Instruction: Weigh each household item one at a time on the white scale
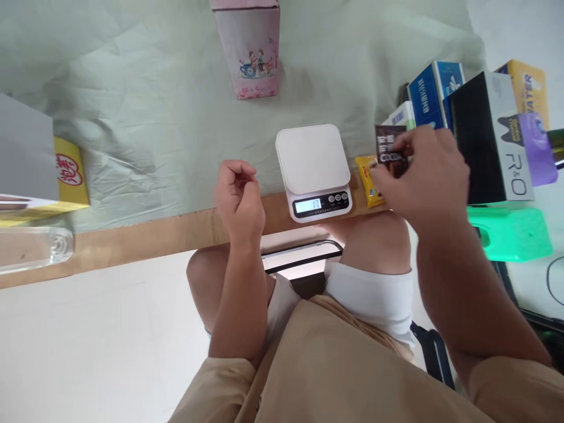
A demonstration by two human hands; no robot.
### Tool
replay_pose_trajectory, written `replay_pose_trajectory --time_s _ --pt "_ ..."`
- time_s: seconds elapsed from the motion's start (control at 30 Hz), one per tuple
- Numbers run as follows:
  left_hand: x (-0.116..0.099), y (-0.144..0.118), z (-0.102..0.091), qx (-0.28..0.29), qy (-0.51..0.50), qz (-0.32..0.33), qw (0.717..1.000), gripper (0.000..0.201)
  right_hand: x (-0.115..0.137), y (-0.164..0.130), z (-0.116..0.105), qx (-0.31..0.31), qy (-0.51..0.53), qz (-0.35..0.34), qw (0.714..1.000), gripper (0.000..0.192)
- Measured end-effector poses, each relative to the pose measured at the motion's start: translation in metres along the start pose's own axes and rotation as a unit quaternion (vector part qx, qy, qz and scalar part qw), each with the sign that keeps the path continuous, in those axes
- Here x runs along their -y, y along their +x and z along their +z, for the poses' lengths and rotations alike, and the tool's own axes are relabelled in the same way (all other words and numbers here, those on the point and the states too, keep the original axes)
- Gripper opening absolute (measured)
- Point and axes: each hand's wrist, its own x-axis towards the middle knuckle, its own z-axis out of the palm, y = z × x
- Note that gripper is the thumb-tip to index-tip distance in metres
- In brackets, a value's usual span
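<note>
Right grip (427, 170) closed on a dark cocoa packet (384, 138), right of the white scale (312, 157), near a yellow packet (369, 182); left grip (241, 197) curled into a loose fist. Tabletop (145, 236): creased pale-green cloth (163, 117), brown front edge (198, 228) exposed, pink box (259, 53) toward the rear. Pale floor (110, 329) below.

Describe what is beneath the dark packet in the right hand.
Part of a yellow packet shows below and left of the dark packet; the right hand and dark packet cover whatever else lies there.
</note>
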Motion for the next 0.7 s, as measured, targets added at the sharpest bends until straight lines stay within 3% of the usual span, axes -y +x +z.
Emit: replay_pose_trajectory --time_s 0.1,0.17,0.33,0.53,0.7 --pt "-0.004 -0.001 -0.001 -0.001 -0.012 0.005 1.000 0.014 -0.020 -0.008 -0.017 0.014 -0.048 0.036 0.998 0.026" --pt "-0.006 -0.002 -0.002 -0.003 -0.015 0.008 1.000 0.014 -0.026 -0.015 -0.019 0.035 -0.072 0.022 0.997 0.021" --pt "-0.001 -0.001 -0.005 -0.006 -0.012 0.025 1.000 0.012 -0.026 -0.018 -0.012 0.030 -0.150 -0.054 0.987 0.024" --pt "-0.001 -0.001 -0.004 -0.010 -0.019 0.027 0.999 0.014 -0.031 -0.004 -0.003 0.100 -0.186 -0.024 0.977 0.032" --pt "-0.001 -0.001 -0.003 -0.006 -0.021 0.021 1.000 0.011 -0.023 -0.003 -0.003 0.108 -0.169 -0.007 0.980 0.032"
